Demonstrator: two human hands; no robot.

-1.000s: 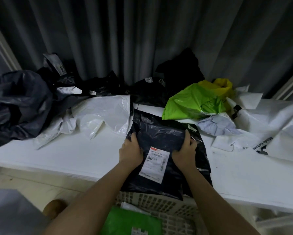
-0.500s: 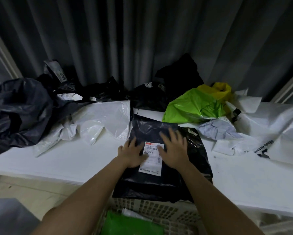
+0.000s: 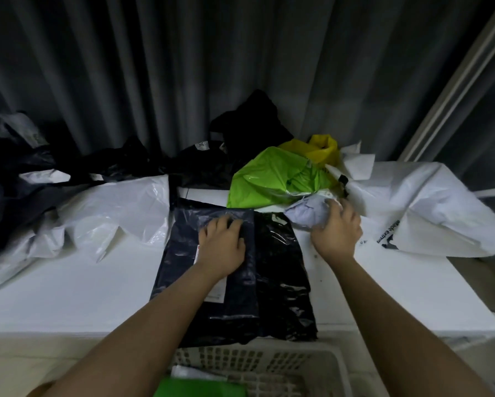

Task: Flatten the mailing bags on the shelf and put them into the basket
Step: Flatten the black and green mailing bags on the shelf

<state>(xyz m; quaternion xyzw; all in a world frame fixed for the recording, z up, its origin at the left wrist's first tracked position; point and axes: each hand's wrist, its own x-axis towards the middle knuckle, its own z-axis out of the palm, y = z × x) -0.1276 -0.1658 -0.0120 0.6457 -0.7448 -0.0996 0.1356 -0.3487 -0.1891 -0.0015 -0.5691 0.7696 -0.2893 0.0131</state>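
A dark grey pleated curtain (image 3: 183, 67) is hanging across the upper frame in dim light. A pale window frame (image 3: 458, 81) is slanting down the upper right, and pale floor (image 3: 17, 365) is showing at lower left.

Head view — forward, downward, close over shelf (image 3: 68, 296)

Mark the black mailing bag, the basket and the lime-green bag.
black mailing bag (image 3: 280, 270): head view, glossy right half.
basket (image 3: 257, 361): head view, far lattice wall.
lime-green bag (image 3: 266, 176): head view, crumpled upper face.
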